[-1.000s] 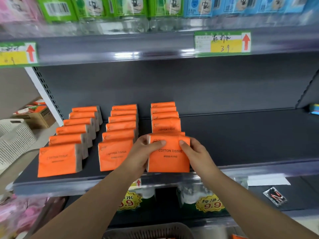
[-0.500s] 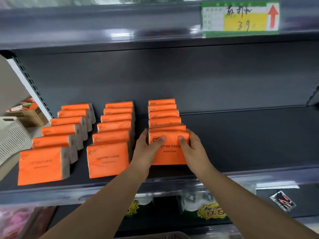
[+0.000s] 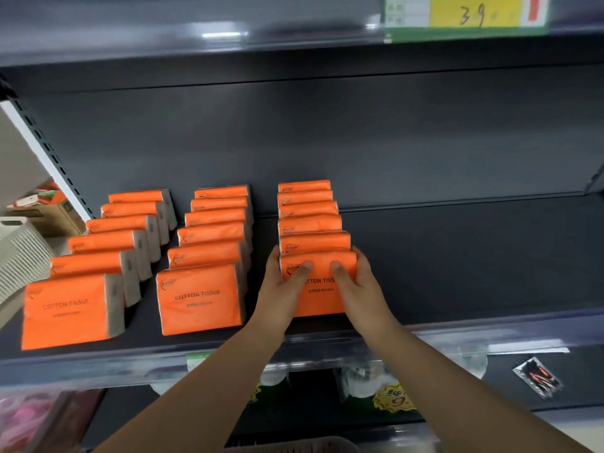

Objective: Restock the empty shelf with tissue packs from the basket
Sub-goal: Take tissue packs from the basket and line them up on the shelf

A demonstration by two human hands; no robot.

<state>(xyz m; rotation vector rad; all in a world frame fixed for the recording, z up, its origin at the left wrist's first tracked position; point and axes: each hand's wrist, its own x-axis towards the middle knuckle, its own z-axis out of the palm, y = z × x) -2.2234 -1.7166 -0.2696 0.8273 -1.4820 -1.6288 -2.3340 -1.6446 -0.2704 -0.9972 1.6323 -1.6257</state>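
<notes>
Pushed back, the pack (image 3: 322, 300) touches its row (image 3: 313, 241), with more rows (image 3: 209, 256) beside. The left hand (image 3: 282, 289) and right hand (image 3: 364, 289) clasp its sides.

Dark shelf (image 3: 457, 273) – three rows of orange tissue packs (image 3: 199, 299) upright.

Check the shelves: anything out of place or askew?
Only a small black-and-red packet lying alone, tilted, on the lower shelf at right. The orange tissue packs stand in three tidy rows; the left hand and right hand grip the right row's front pack.
</notes>
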